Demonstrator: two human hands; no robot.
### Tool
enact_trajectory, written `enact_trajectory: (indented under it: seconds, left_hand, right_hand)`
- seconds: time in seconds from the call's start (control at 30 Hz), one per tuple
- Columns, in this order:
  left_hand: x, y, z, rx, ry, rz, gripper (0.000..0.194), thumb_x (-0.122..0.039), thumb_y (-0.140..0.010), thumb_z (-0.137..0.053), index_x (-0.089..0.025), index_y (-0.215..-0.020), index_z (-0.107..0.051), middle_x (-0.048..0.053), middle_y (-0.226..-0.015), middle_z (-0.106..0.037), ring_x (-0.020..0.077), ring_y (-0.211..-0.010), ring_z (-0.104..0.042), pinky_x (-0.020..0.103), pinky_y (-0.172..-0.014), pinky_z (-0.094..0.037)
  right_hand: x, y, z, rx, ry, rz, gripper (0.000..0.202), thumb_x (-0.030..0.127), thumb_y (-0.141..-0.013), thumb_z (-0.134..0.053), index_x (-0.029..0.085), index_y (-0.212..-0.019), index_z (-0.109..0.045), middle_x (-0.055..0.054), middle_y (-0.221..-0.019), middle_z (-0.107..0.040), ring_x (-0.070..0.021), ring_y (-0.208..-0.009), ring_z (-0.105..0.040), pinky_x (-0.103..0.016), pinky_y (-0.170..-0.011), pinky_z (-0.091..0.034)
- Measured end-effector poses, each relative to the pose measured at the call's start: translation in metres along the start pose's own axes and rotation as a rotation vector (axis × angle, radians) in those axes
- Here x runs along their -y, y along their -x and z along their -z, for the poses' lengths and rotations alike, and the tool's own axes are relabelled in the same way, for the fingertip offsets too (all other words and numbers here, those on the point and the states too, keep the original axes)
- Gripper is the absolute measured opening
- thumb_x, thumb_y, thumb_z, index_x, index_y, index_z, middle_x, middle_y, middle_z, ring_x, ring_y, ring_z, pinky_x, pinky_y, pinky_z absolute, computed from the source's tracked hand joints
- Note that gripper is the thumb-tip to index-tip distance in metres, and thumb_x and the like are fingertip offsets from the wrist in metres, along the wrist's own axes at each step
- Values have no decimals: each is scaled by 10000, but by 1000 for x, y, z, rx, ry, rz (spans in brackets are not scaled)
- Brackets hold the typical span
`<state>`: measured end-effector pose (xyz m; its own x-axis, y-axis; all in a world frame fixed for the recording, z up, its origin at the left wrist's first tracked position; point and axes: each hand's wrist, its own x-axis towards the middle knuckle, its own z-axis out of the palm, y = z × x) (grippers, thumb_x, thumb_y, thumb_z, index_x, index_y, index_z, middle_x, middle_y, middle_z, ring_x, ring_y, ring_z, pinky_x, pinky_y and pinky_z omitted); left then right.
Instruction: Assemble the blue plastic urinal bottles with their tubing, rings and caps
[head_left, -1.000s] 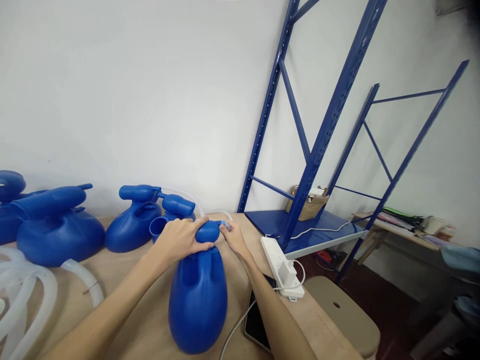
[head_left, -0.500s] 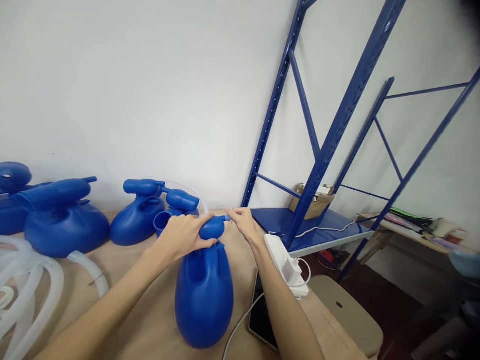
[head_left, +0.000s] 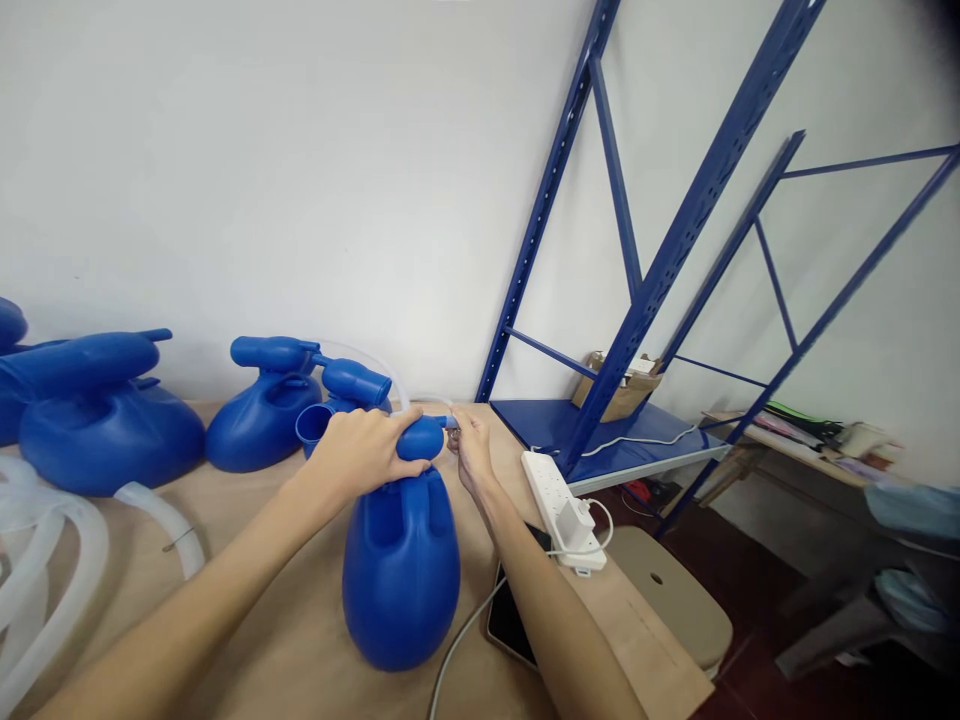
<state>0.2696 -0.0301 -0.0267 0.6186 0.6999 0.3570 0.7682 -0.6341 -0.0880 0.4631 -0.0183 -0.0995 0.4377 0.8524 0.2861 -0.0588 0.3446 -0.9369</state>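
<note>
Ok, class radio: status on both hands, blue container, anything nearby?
Left hand gripping blue container by top; right hand pinching at spout tip. Container standing on table. Dark device partly behind right forearm, power strip alongside.

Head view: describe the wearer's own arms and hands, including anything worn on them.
The left hand and right hand are both ungloved. The left forearm and right forearm are slender and uncovered, with no sleeve, watch or bracelet visible. The fingers are too small here to rule out a thin ring.
</note>
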Motion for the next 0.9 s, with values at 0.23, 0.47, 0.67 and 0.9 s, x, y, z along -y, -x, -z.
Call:
enact_trajectory:
  seconds: [0.23, 0.47, 0.67, 0.9]
  left_hand:
    - [6, 0, -6, -7, 41, -40, 733, -707, -890, -555, -277, -1484, -529, 153, -995, -775, 401, -867, -747, 373, -635, -493]
    - [8, 0, -7, 5, 35, -54, 732, -730, -890, -535, -276, -1464, -535, 164, -988, -774, 393, -861, -748, 369, -654, -489]
    - [5, 1, -4, 9, 11, -48, 724, -714, -902, -541, -272, -1475, -518, 162, -1015, -777, 402, -861, -748, 380, -651, -493]
    - [4, 1, -7, 2, 0, -39, 732, -729, -912, -509, -264, -1477, -508, 159, -982, -775, 407, -855, -747, 383, -646, -499]
  right_hand:
    - [19, -10, 6, 101, 37, -41, 392, 473, -697, -786, 190, -572, -545, 75, -505, -406, -59, -454, -258, -242, -443, -178]
    - [31, -27, 12, 160, 142, -45, 398, 377, -645, -820, 187, -473, -516, 87, -455, -350, -55, -465, -243, -244, -457, -143]
    - [29, -31, 8, 163, 129, -98, 328, 311, -631, -776, 193, -481, -509, 90, -449, -359, -49, -437, -231, -246, -434, -139]
    - [24, -33, 4, 176, 21, -180, 223, 268, -609, -754, 190, -545, -555, 90, -450, -397, -43, -409, -240, -233, -394, -155]
